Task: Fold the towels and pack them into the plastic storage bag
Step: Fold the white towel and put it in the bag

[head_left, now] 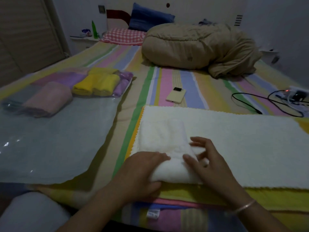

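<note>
Left hand (142, 169) round towel (234, 148) edge

Dim bedroom: striped bed (167, 77), pale walls (75, 10), white nightstand (82, 41) beside a slatted wardrobe (25, 30).
</note>
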The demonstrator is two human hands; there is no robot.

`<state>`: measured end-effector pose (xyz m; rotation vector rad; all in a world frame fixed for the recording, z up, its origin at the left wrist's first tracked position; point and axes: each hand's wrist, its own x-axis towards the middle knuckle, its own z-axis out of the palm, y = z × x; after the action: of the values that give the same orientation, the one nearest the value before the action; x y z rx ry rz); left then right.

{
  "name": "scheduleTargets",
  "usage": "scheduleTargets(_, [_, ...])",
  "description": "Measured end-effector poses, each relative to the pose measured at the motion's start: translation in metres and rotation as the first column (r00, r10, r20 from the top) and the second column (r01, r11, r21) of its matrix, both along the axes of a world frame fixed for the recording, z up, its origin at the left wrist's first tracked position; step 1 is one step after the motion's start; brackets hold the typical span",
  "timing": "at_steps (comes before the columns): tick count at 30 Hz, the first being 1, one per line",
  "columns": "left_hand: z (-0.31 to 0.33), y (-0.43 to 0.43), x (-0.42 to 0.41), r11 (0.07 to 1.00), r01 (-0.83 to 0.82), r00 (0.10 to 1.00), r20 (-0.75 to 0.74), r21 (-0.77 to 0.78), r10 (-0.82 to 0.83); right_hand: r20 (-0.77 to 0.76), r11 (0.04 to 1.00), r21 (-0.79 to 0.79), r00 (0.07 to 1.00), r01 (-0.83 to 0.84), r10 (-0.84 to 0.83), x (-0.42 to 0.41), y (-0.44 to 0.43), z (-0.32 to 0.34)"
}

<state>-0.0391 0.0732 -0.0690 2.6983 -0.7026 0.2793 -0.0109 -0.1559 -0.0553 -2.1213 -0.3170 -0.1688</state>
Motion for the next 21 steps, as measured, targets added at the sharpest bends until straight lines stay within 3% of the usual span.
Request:
scheduleTargets(2, [0.017, 0.002, 0.017, 0.995, -0.057, 0.992, -0.121, -0.085, 0.047, 0.233, 0.950, -0.216, 0.933, -0.227, 0.276, -0.002, -0.005, 0.004])
scheduleTargets(4, [0.033, 0.006, 0.040, 0.988, -0.050, 0.959, -0.282, -0.147, 0.006, 0.210, 0.865, -0.397, 0.886, -0.308, 0.412, 0.007, -0.008, 0.003])
scheduleTargets(6, [0.048, 0.009, 0.070, 0.976, -0.067, 0.897, -0.442, -0.207, -0.032, 0.127, 0.915, -0.313, 0.944, -0.253, 0.305, 0.022, -0.005, 0.007])
scheduleTargets(9, [0.062, 0.013, 0.110, 0.902, -0.331, 0.778, -0.621, -0.275, 0.096, -0.102, 0.997, 0.015, 0.992, -0.078, 0.079, 0.057, 0.010, 0.015])
scheduleTargets(11, [0.057, 0.015, 0.130, 0.835, -0.490, 0.775, -0.562, -0.248, 0.288, -0.268, 0.996, 0.063, 0.962, 0.062, -0.043, 0.085, 0.021, 0.013])
scheduleTargets(13, [0.043, 0.017, 0.143, 0.812, -0.557, 0.794, -0.395, -0.172, 0.462, -0.344, 0.983, -0.046, 0.922, 0.175, -0.181, 0.103, 0.029, 0.009])
scheduleTargets(16, [0.021, 0.018, 0.151, 0.814, -0.569, 0.801, -0.303, -0.119, 0.516, -0.337, 0.927, -0.298, 0.884, 0.227, -0.324, 0.115, 0.034, 0.004])
scheduleTargets(18, [0.010, 0.018, 0.154, 0.825, -0.563, 0.805, -0.263, -0.053, 0.532, -0.341, 0.896, -0.385, 0.868, 0.221, -0.361, 0.117, 0.035, 0.002])
scheduleTargets(21, [0.003, 0.015, 0.156, 0.834, -0.549, 0.802, -0.248, 0.051, 0.543, -0.451, 0.942, -0.277, 0.839, 0.191, -0.303, 0.118, 0.038, 0.005])
